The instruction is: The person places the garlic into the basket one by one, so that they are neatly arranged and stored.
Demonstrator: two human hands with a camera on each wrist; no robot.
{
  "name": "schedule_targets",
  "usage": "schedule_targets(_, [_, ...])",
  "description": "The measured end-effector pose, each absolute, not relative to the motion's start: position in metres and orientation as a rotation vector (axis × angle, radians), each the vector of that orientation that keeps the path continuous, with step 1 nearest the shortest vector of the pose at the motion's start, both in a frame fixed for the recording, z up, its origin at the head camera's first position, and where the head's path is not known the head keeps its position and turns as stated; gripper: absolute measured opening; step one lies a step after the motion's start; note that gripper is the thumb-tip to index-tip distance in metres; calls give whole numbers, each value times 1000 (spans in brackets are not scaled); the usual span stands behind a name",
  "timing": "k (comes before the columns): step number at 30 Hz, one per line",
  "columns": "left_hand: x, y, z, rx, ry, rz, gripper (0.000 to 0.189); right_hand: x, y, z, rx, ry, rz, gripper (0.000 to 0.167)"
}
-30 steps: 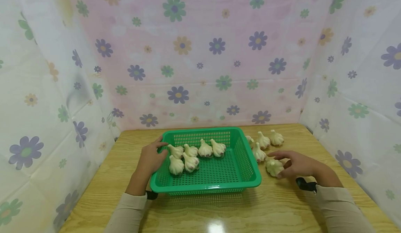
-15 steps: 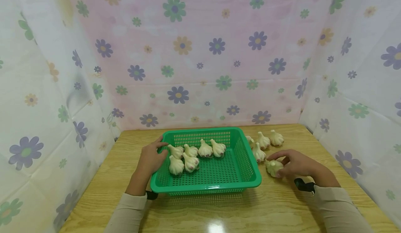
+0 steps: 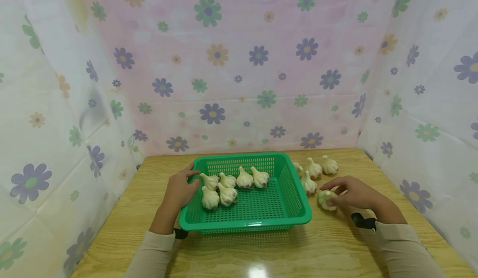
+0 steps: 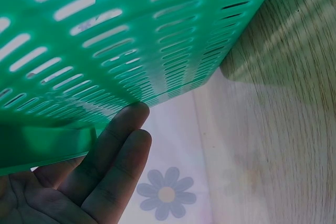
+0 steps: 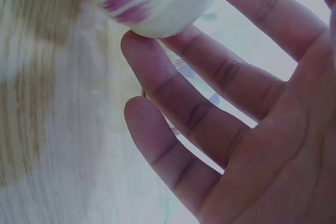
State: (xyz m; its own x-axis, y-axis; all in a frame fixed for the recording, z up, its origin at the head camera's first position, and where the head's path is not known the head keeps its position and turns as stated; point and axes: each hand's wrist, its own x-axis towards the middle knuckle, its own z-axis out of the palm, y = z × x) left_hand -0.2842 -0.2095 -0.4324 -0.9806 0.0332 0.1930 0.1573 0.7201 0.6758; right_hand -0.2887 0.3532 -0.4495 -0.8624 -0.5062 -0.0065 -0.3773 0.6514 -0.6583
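My left hand [image 3: 181, 187] grips the left rim of a green plastic basket [image 3: 246, 223], with fingers [image 4: 118, 166] against its slotted outer wall in the left wrist view. Several garlic bulbs [image 3: 228, 193] lie in the basket's left and back part. Right of the basket, my right hand [image 3: 356, 195] pinches one pale garlic bulb [image 3: 325, 200] between thumb and fingers, at or just above the table. The right wrist view shows fingertips [image 5: 144, 51] against that bulb [image 5: 163, 3], which has purple streaks; the thumb's contact is out of sight there.
Several more garlic bulbs [image 3: 313, 168] stand on the wooden table [image 3: 224, 257] behind the right hand, close to the basket's right side; one is partly hidden by the rim. Flower-patterned cloth [image 3: 239, 83] encloses the back and both sides.
The garlic bulb has turned slightly in my right fingers, and the right hand has shifted a little. My left hand and the basket have stayed in place.
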Motion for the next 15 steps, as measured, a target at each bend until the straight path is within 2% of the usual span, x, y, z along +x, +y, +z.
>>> schedule_targets(8, [-283,-208,-433,-140,-2762,-1100,40,-287,358,-444,-784,2733,-985,48])
schedule_targets(15, [-284,-208,-432,-138,-2758,-1100,39,-287,356,-431,-802,2805,-935,40])
